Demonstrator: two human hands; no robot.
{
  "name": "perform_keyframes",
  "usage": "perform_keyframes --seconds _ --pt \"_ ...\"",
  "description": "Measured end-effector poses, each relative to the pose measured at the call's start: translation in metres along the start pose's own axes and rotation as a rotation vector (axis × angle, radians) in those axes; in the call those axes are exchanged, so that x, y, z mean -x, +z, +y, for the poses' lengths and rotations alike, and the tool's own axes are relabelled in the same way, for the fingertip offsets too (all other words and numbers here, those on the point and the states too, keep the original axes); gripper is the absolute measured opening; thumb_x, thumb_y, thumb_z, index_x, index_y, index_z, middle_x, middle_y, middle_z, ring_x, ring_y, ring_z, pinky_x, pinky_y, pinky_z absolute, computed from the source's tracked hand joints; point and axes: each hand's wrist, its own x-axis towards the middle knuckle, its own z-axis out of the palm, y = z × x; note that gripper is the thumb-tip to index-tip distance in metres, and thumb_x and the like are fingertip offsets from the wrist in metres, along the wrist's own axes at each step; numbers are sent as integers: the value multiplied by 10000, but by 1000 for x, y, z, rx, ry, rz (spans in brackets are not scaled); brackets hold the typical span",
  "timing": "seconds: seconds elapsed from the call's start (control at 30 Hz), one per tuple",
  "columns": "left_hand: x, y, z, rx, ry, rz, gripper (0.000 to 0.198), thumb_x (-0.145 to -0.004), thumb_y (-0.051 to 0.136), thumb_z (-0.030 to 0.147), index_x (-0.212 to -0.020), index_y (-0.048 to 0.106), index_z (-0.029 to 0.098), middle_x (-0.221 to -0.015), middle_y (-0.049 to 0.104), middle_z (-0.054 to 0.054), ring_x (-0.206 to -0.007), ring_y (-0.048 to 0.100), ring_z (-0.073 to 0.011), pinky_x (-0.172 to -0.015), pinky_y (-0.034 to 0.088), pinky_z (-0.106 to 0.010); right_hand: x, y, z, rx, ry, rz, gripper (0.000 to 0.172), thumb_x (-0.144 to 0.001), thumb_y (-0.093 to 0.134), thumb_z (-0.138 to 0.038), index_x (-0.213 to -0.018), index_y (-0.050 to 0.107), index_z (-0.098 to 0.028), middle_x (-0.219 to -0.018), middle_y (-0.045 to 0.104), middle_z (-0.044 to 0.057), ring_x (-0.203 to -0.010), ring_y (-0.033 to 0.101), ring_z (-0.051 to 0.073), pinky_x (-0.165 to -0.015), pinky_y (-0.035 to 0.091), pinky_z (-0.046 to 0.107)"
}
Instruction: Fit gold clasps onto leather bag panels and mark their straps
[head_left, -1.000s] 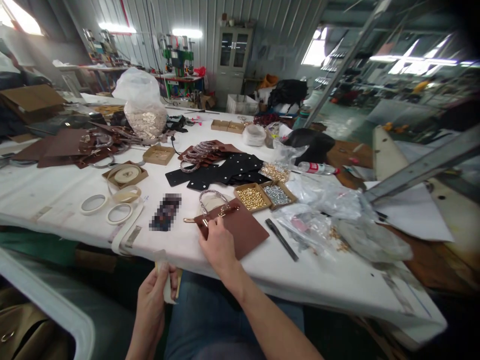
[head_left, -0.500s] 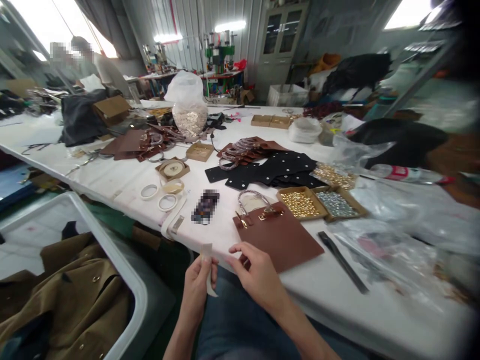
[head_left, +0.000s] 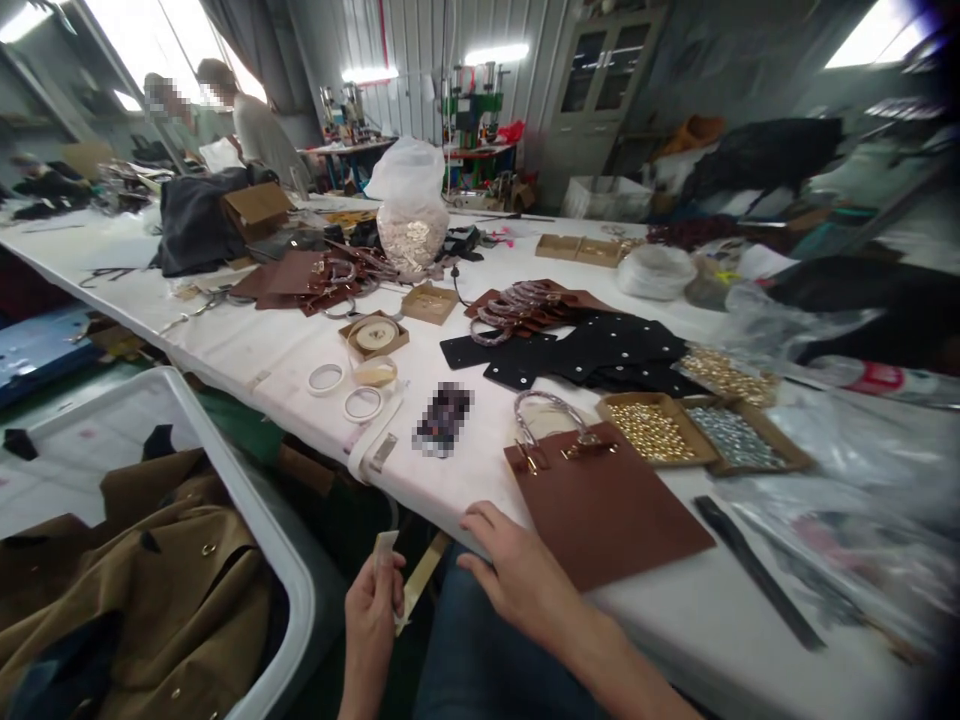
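Observation:
My left hand [head_left: 373,600] is closed around a pale strip of tape [head_left: 385,545], whose short end sticks up above the thumb. A longer yellowish length [head_left: 424,577] slants from below those fingers up toward the table edge; whether both are one piece I cannot tell. My right hand [head_left: 517,565] hovers by the table's front edge, fingers loosely bent and apart, nothing visible in them. Just beyond it lies a brown bag panel [head_left: 611,510] with a plastic-wrapped handle [head_left: 551,400] and gold-coloured fittings.
Tape rolls [head_left: 363,403] and a blurred-out rectangular item [head_left: 444,418] lie on the white table. Boxes of gold studs [head_left: 651,428] and silver studs [head_left: 735,438] sit right, near a black bar [head_left: 757,570]. A white bin [head_left: 289,570] with brown pieces stands left. Two people are behind.
My left hand has moved left and down, away from my right hand. A longer yellowish length now shows beside the strip. The view has turned slightly left.

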Motion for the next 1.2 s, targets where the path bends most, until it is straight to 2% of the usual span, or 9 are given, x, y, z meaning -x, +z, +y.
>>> perform_keyframes --seconds 0.1,0.17,0.33,0.43,0.57,0.77,0.97,1.07,1.2 --pt "-6 -12 -13 17 -16 -17 743 -887 795 882 -965 780 143 -586 458 56 -498 425 -99 -468 350 -198 -13 -8 -3 34 -26 -57 253 -1041 768 -146 -1256 713 -269 -1323 719 83 -1122 767 297 -1010 648 430" --pt "-10 -16 -18 7 -3 -14 728 -900 794 868 -959 782 143 -594 461 52 -511 437 -103 -481 360 -201 -28 -13 -3 46 -70 -38 289 -1052 760 -159 -1311 700 -271 -1397 700 97 -1206 751 307 -1074 645 454" --pt "-20 -18 -16 -22 50 -16 680 -980 734 830 -990 781 152 -614 484 40 -532 458 -113 -510 376 -213 -81 -23 14 90 -177 150 344 -1061 733 -200 -1387 646 -266 -1641 561 141 -1488 616 359 -1278 542 566" --pt "-25 -17 -16 -43 56 -36 672 -1006 708 818 -991 774 150 -616 478 40 -543 449 -114 -518 361 -215 -111 -27 26 109 -154 277 374 -1035 715 -175 -1392 631 -245 -1625 547 168 -1527 569 374 -1314 493 614" --pt "-26 -15 -18 -75 57 -74 667 -1017 699 808 -985 776 146 -609 457 46 -548 423 -112 -532 347 -218 -136 -24 34 5 -107 410 356 -1020 622 -123 -1359 611 -231 -1504 605 169 -1473 592 343 -1302 488 590" --pt "-25 -14 -10 -99 27 -32 695 -986 713 841 -973 790 151 -610 495 33 -554 449 -118 -525 363 -213 -146 -3 43 -55 -106 426 305 -1030 530 -106 -1272 652 -244 -1327 711 120 -1283 660 316 -1184 540 541" --pt "-35 -18 -4 -69 24 -17 700 -954 753 848 -966 786 149 -606 492 34 -544 467 -119 -522 391 -215 -141 4 41 -82 -34 470 258 -1074 515 -161 -1223 701 -259 -1192 758 100 -1167 672 325 -1066 552 509" --pt "-40 -18 -3 -76 28 -4 709 -949 756 852 -972 790 145 -598 498 34 -539 472 -119 -524 387 -217 -136 10 32 -130 5 504 253 -1122 488 -209 -1245 703 -259 -1199 762 103 -1165 684 318 -1069 547 490" --pt "-42 -17 2 -73 23 -20 712 -941 758 859 -971 791 148 -607 510 34 -547 486 -124 -537 401 -227 -131 29 26 -240 119 616 247 -1160 481 -290 -1274 696 -248 -1240 767 100 -1147 702 296 -1047 549 445"
